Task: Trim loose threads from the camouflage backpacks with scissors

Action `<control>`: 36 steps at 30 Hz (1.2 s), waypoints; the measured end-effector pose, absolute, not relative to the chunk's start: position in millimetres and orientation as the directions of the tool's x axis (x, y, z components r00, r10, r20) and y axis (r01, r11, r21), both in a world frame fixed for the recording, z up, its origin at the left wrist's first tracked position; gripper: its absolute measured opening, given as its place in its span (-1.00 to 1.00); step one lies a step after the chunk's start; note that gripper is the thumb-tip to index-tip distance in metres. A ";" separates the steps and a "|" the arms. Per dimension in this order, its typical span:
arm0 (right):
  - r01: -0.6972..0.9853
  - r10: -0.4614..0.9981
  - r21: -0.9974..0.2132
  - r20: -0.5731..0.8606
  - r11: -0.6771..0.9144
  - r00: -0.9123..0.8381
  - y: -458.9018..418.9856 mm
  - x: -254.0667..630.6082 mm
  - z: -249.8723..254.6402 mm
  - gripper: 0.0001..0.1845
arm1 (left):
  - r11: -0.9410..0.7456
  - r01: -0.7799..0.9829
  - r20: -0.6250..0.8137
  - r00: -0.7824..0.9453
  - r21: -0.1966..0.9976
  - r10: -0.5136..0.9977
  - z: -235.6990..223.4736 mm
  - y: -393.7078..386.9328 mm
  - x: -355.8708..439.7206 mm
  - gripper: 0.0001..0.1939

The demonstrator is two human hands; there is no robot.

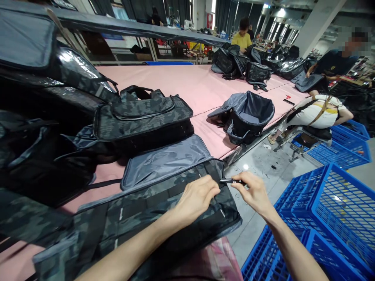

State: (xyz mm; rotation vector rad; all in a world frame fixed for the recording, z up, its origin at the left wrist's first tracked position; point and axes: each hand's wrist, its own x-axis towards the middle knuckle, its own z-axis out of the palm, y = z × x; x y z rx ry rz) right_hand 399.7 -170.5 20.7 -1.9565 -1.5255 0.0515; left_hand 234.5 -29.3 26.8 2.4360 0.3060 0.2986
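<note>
A dark camouflage bag (140, 210) lies flat in front of me on the pink table (181, 82), its grey-lined flap (164, 160) opened back. My left hand (196, 197) rests on the bag's right end with fingers curled, pinching the fabric edge. My right hand (254, 191) is just to the right of it, fingers closed around a small dark tool (231, 181) whose tip points at the bag's edge beside the left hand.
More camouflage bags (140, 117) are piled on the left. An open bag (249, 117) stands further along the table. Blue plastic crates (328, 218) sit on the floor to my right. Other people sit and work with bags at the far right.
</note>
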 end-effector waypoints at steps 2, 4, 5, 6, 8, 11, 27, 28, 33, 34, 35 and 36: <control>0.796 0.856 -0.585 0.325 -0.152 0.402 -170.3 398.9 16.6 -0.75 | -0.675 0.207 -0.023 0.962 0.708 0.271 32.5 -24.6 225.6 -0.60; 0.807 0.882 -0.574 0.299 -0.139 0.365 -167.2 394.1 12.7 -0.67 | -0.665 0.291 -0.055 0.935 0.688 0.351 30.7 -20.6 219.0 -0.58; 0.830 0.903 -0.545 0.285 -0.123 0.321 -164.7 390.6 10.8 -0.67 | -0.669 0.320 -0.027 0.912 0.671 0.409 26.7 -19.5 216.9 -0.60; 0.855 0.921 -0.507 0.272 -0.107 0.277 -161.7 386.9 9.1 -0.69 | -0.676 0.330 0.009 0.895 0.659 0.446 21.1 -19.2 215.5 -0.64; 0.900 0.939 -0.426 0.262 -0.094 0.222 -155.7 380.6 5.6 -0.72 | -0.700 0.312 0.068 0.886 0.643 0.458 7.8 -21.1 214.0 -0.74; 0.952 0.928 -0.294 0.323 -0.090 0.187 -149.2 375.8 1.1 -0.69 | -0.743 0.270 0.129 0.893 0.613 0.431 -9.1 -26.5 212.4 -0.85; -0.286 0.742 -0.958 -0.219 -0.039 0.633 -108.6 378.3 5.5 -0.53 | -0.686 0.129 0.290 0.839 0.716 0.460 -2.6 -26.1 212.4 -0.86; -0.302 0.747 -0.953 -0.221 -0.028 0.627 -109.1 377.7 9.1 -0.53 | -0.654 0.115 0.320 0.800 0.747 0.507 2.0 -24.6 216.6 -0.81; -0.277 0.781 -0.961 -0.191 -0.025 0.595 -112.4 374.2 16.9 -0.55 | -0.550 0.066 0.274 0.814 0.833 0.512 21.9 -18.6 245.3 -0.74; -0.250 0.781 -0.968 -0.179 -0.031 0.598 -112.9 374.2 16.8 -0.57 | -0.523 0.081 0.231 0.833 0.848 0.503 23.1 -18.2 249.7 -0.77; -0.204 0.779 -0.978 -0.160 -0.042 0.606 -113.7 374.6 16.6 -0.59 | -0.498 0.098 0.195 0.842 0.862 0.502 23.2 -17.9 253.0 -0.80; -0.134 0.772 -0.989 -0.129 -0.057 0.622 -114.8 375.3 16.6 -0.61 | -0.478 0.112 0.172 0.842 0.871 0.511 22.5 -17.6 255.3 -0.82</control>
